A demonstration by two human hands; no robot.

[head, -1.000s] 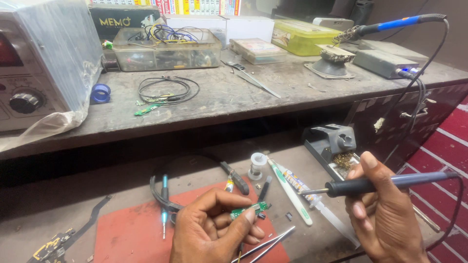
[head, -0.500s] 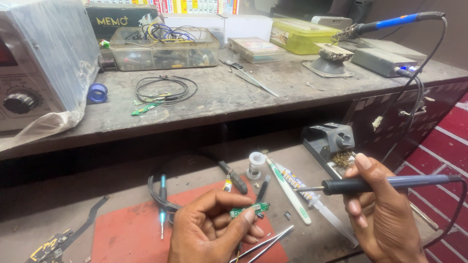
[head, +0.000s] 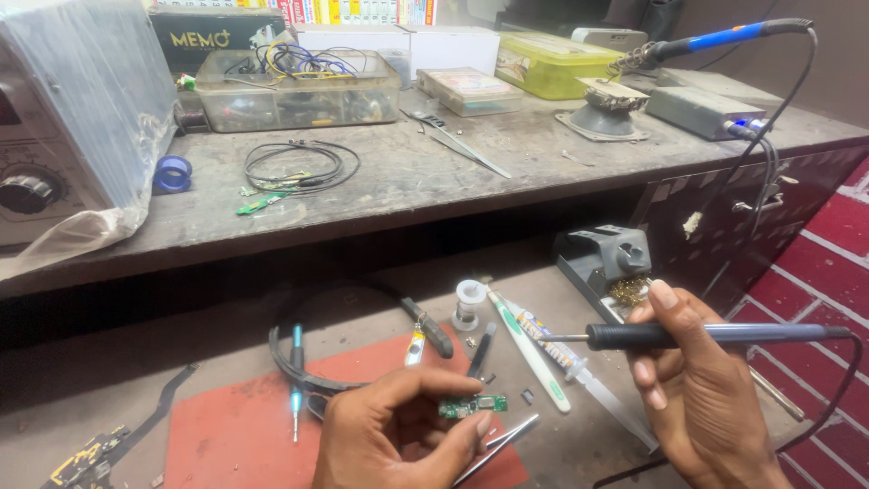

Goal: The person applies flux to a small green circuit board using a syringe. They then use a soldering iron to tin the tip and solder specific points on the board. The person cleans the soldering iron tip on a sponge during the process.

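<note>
My left hand [head: 398,435] pinches a small green circuit board [head: 472,406] between thumb and fingers, just above a red mat [head: 226,435]. Metal tweezers [head: 498,444] stick out under the same hand. My right hand [head: 697,398] grips a soldering iron [head: 670,336] by its black handle, held level with its tip pointing left, well above and to the right of the board.
A white toothbrush [head: 529,349], a syringe tube [head: 579,371], a solder spool [head: 468,303], a screwdriver [head: 295,380] and black cable lie on the lower bench. A soldering stand with brass wool [head: 608,264] sits behind. The upper shelf holds a power supply [head: 63,118], plastic boxes and coiled wire.
The view has shifted slightly. My right hand has kept the iron level and nudged it a little left; my left hand still holds the board in the same place.
</note>
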